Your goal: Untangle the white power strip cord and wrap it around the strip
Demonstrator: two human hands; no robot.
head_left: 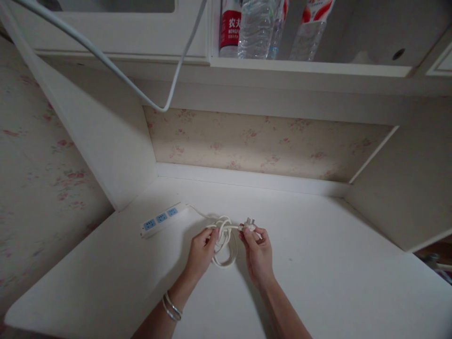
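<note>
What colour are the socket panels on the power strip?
Blue panels, seen best in the head view.

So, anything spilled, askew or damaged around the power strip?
No spill or damage shows; only the power strip looks askew, lying slanted to the back edge of the tabletop, its cord in loose loops at the left hand.

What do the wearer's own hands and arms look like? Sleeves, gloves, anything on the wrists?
No sleeves or gloves in view. Left hand: bare, with two slim, shiny silver-coloured bangles around the wrist. Right hand: bare, nothing worn on the wrist. No markings visible.
</note>
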